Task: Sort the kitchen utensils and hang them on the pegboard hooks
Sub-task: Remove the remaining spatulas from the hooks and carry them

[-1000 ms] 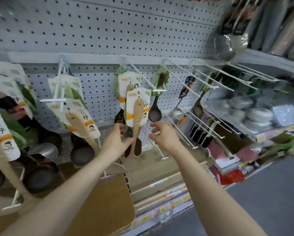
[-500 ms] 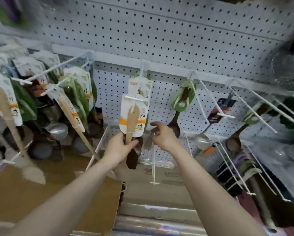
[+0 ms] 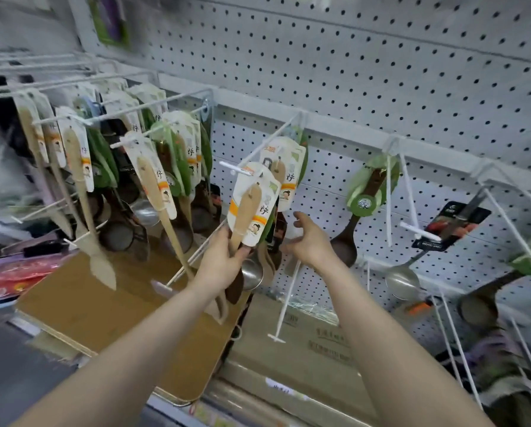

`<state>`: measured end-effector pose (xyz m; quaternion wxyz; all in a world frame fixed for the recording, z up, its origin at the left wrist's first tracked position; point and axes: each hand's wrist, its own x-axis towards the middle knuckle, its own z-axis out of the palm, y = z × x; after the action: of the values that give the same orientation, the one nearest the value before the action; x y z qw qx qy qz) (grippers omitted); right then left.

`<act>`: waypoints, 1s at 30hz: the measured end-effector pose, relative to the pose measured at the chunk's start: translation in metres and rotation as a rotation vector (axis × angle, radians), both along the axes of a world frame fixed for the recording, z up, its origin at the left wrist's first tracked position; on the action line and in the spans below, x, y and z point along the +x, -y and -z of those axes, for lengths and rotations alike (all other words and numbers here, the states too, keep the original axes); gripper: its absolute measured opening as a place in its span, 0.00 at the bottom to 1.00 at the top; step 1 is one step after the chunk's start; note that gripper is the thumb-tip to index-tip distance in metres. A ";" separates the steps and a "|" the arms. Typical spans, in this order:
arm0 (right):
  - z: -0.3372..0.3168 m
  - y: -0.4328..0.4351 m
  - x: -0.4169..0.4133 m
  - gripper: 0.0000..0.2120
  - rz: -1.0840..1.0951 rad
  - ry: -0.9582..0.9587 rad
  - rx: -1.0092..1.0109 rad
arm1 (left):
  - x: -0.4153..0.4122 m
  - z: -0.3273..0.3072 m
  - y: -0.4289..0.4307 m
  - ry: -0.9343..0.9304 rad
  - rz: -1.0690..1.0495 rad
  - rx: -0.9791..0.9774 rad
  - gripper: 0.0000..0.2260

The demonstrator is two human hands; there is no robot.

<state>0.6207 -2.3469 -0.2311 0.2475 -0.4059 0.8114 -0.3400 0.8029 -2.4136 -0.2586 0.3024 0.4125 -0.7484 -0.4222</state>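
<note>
Head has swung since half a second ago, so more of the crowded left-hand rows shows now. Left hand [image 3: 219,266] still grips the same spatula [image 3: 247,208]; right hand [image 3: 310,241] has loosened, thumb now lifted.

- Left: fingers wrapped round the wooden handle just below its printed card. Firm hold.
- Right: fingers relaxed and part spread, holding nothing I can see. It sits just beside the dark utensils behind the card; can't tell if the fingertips touch them.
- Spatula: card is threaded on the white hook [image 3: 270,140], close to the tip. A second carded spatula [image 3: 284,171] hangs behind it on the same hook.

Read: spatula is on the hook but not pushed back, so this step isn't finished.

Risks:
- Card sits near the tip. Any pull toward the body from the left hand could slide it off.
- Tugging down on the handle loads the card's hole; thin card could tear.
- Dark utensils and a steel ladle [image 3: 252,274] hang close behind. Pushing the card back could snag or set them swinging.
- Lower hook [image 3: 285,300] points out right under the right wrist; dropping that arm could catch it.
- Green-carded dark spoon [image 3: 362,204] hangs one hook over to the right; don't mix types.
</note>
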 end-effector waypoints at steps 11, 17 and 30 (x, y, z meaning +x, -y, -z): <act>-0.007 0.042 -0.016 0.29 -0.119 0.075 -0.063 | -0.035 -0.008 0.010 -0.119 -0.019 0.080 0.14; -0.011 0.054 -0.017 0.03 -0.156 0.037 -0.040 | -0.037 -0.004 0.018 -0.122 0.002 0.143 0.14; 0.004 0.058 -0.021 0.15 -0.205 0.237 -0.069 | -0.020 -0.003 0.014 -0.136 0.112 0.243 0.18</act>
<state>0.5992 -2.4053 -0.2355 0.3608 -0.4521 0.7186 -0.3860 0.7829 -2.4271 -0.2560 0.2763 0.3743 -0.6914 -0.5527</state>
